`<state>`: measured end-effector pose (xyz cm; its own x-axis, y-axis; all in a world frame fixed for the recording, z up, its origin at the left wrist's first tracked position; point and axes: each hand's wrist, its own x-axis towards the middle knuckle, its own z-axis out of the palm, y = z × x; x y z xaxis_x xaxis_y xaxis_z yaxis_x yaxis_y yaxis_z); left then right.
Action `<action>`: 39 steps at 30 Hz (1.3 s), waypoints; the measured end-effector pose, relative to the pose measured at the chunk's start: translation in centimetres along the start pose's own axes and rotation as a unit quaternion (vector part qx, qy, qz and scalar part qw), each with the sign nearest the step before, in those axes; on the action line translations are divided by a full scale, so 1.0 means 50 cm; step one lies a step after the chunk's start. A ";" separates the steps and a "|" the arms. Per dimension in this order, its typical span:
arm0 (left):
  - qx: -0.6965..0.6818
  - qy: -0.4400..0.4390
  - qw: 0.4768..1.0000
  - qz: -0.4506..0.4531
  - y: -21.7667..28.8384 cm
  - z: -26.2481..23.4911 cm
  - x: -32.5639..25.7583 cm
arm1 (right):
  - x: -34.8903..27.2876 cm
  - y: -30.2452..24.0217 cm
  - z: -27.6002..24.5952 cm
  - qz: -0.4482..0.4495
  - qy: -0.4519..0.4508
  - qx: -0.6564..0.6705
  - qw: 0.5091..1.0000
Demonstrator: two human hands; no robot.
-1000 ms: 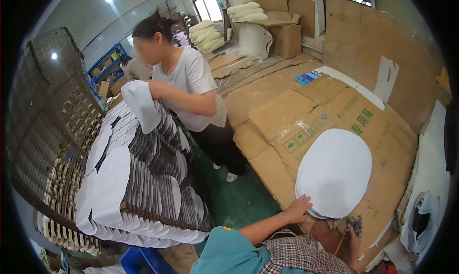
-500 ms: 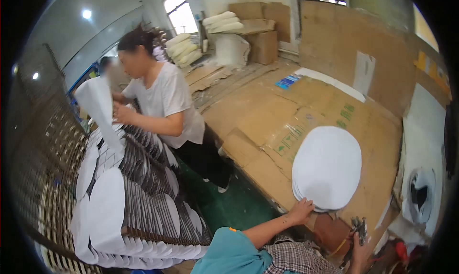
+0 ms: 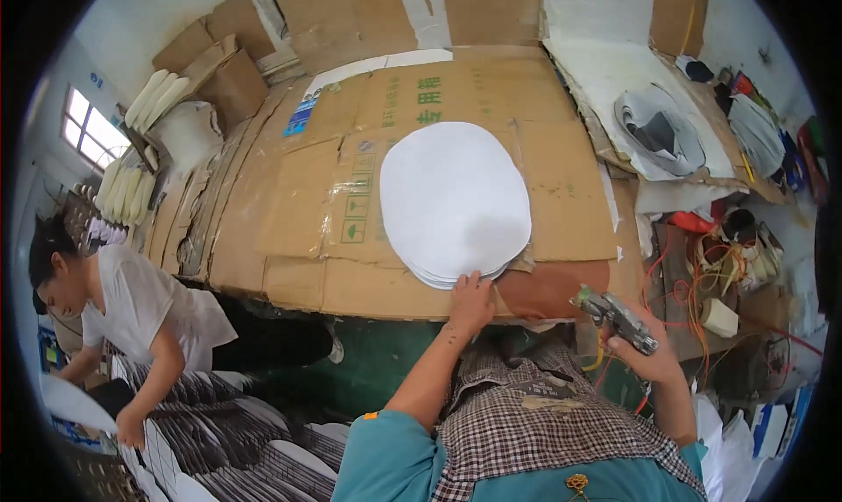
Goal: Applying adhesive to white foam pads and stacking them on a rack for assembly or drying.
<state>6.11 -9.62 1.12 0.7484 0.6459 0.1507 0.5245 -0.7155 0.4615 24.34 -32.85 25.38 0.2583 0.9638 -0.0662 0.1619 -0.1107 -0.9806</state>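
Note:
A stack of white oval sheets (image 3: 452,191) lies on the cardboard-covered table in front of me, its layered edges showing at the near side. My left hand (image 3: 472,303) has its fingers closed at the stack's near edge, thumb partly hidden. To the right, my right hand (image 3: 645,348) grips a metal spray gun (image 3: 621,320), its nozzle pointing left toward the table's front edge. A hose hangs below the gun. Just under the stack, a reddish-brown patch (image 3: 557,289) covers part of the table's near edge.
At the lower left a co-worker (image 3: 145,313) handles a white sheet beside a rack of white and dark pieces (image 3: 254,427). Pale cushion-like pieces (image 3: 127,191) and cardboard boxes (image 3: 230,90) stand far left. A grey-white roll (image 3: 658,129) and tangled orange hoses (image 3: 702,274) are right.
My view has swung right, so the table is now central and the co-worker lies at the left edge. My left hand stays at the stack's edge; the spray gun remains in my right.

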 end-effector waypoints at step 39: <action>-0.085 -0.102 0.985 -0.106 0.017 0.001 -0.013 | -0.047 -0.026 -0.015 0.011 0.065 0.089 0.994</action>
<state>6.07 -10.65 1.36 0.7041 0.6971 -0.1357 0.6156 -0.5039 0.6059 24.22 -35.15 26.96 0.3825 0.9209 -0.0752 -0.0131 -0.0759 -0.9970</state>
